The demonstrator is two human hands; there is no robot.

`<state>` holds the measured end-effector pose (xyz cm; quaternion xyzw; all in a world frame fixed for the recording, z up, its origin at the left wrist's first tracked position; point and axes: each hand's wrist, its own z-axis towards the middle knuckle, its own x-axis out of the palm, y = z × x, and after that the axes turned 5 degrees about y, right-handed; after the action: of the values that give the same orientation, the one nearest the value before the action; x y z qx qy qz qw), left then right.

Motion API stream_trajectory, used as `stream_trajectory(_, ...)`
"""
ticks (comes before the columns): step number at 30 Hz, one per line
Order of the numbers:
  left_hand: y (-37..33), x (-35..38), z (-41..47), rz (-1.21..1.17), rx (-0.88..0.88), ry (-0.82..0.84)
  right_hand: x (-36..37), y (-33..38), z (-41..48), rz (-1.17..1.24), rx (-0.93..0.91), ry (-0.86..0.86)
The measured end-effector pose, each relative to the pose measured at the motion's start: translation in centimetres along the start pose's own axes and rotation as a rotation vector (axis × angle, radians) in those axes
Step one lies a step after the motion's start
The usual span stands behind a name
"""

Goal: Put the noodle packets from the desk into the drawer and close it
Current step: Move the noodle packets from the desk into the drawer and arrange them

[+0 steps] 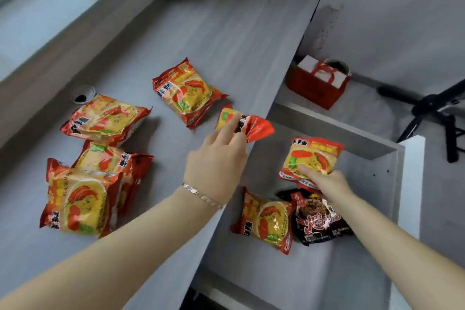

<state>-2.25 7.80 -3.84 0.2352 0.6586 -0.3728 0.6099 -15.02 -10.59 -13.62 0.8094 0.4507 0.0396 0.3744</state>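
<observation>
The left hand [216, 158], arm stretched over the desk [226, 40], pinches a red packet [245, 123] by its end at the desk's edge. The right hand [327, 184] reaches into the open drawer [382, 171], fingers closed on a second packet [310, 156] above a yellow one [264, 220] and a black one [319, 219]. Four more packets lie on the desk; their print is partly legible, one [187, 90] reading "KUAISHU...".

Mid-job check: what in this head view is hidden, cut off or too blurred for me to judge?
- Head view: black packet in the drawer is partly covered by the right hand and forearm.
- Lower stacked packet on the desk: mostly hidden by the packet on top.
- Packet in the left hand: motion-blurred.
- Drawer front: cut off by the bottom edge.
</observation>
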Motion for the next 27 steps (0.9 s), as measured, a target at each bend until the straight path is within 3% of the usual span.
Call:
stream_trajectory(4,-4.1,3.5,0.4,0.004,0.256,0.037,-3.1,-5.7,1.6,-0.078,0.174,-0.052)
stream_trajectory(7,-6.5,6.6,0.6,0.059,0.299,0.226,-4.2,-7.3,2.0,-0.160,0.166,-0.072)
stream_trajectory(10,-7.4,9.9,0.8,0.210,0.327,0.539,-4.9,-8.1,2.2,-0.334,0.131,-0.127)
stream_trajectory(16,-6.9,13.7,1.2,0.409,0.424,0.807,-4.8,-5.2,1.6,-0.491,-0.130,-0.215)
stream_trajectory(19,-5.7,12.2,1.5,0.351,0.350,0.778,-3.2,-1.7,1.1,-0.499,-0.269,-0.143)
stream_trajectory(22,-2.8,8.4,2.8,0.229,0.212,0.536,0.0,2.6,0.3,-0.532,-0.388,-0.015)
stream_trajectory(27,5.8,1.5,5.1,0.164,-0.224,0.245,8.4,8.9,0.2,-0.647,-0.579,0.067)
